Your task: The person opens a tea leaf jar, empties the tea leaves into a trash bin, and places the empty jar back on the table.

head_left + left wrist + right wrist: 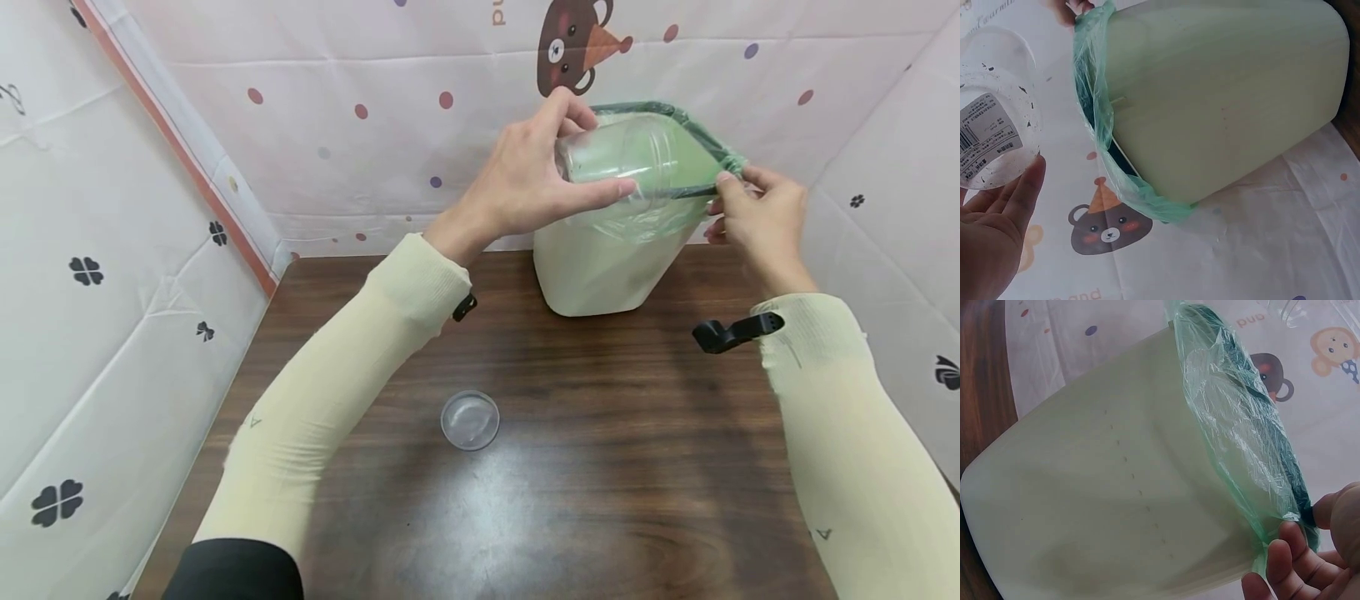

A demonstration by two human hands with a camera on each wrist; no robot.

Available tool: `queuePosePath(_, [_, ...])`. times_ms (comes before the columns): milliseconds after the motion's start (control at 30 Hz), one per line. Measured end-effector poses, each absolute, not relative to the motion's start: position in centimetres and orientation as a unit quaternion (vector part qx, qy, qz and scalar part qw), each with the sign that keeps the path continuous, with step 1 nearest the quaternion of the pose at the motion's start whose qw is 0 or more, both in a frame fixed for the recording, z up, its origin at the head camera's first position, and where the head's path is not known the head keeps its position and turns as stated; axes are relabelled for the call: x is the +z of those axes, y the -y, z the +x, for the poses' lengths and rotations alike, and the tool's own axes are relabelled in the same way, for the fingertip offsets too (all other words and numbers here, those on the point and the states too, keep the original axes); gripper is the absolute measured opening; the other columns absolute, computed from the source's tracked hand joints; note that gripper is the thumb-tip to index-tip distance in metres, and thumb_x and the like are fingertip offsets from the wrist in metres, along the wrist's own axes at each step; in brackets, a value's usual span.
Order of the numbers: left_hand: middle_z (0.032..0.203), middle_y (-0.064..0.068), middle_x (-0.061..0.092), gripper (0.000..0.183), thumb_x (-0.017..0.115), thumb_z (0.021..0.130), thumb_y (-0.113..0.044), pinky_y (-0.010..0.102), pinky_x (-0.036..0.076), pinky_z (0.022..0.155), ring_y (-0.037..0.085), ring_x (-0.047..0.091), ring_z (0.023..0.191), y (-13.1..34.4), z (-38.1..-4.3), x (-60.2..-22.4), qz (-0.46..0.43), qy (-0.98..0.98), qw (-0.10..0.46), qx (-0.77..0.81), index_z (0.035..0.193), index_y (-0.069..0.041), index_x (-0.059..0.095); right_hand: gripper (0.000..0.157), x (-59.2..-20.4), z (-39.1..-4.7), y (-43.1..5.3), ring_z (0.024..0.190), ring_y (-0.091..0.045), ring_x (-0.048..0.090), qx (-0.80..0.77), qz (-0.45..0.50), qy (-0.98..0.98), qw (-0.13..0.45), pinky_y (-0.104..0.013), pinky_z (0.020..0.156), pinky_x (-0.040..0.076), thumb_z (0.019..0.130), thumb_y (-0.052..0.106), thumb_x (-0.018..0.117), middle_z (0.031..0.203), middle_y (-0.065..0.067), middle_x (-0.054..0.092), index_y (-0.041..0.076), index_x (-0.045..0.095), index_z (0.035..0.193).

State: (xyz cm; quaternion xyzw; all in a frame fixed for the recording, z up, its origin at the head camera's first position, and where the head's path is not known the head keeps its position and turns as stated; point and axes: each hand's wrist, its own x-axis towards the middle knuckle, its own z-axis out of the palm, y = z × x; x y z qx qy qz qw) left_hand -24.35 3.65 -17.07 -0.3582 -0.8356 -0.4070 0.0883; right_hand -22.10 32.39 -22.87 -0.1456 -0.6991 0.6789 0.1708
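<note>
My left hand (517, 175) grips a clear plastic jar (611, 157) with thumb and fingers, tipped on its side over the mouth of a pale green bin (588, 271). In the left wrist view, a printed label (986, 134) and small dark flecks show on the jar. A thin green plastic bag (701, 137) lines the bin and folds over its rim. At the rim's right corner, my right hand (768, 221) pinches the bag between thumb and fingers. The bin leans on the table, its mouth turned up and to the right. Its inside is mostly hidden.
A round clear lid (470, 421) lies on the dark wooden table (585, 475), in front of the bin. Behind the bin rises a printed cloth backdrop (375, 158) with dots and a bear. More pale cloth stands at the left and right sides.
</note>
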Motion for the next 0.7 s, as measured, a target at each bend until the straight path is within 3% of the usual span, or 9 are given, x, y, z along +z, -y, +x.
queuePosePath(700, [0.116, 0.0, 0.065, 0.07, 0.08, 0.079, -0.055, 0.024, 0.047, 0.083, 0.011, 0.059, 0.098, -2.9, -23.0, -18.2, -0.37, 0.827, 0.043, -0.421, 0.133, -0.023, 0.051, 0.062, -23.0, -22.2, -32.5, 0.039, -0.011, 0.057, 0.67, -0.142, 0.707, 0.176, -0.024, 0.04, 0.05, 0.099, 0.017, 0.063, 0.063, 0.002, 0.065, -0.002, 0.037, 0.152])
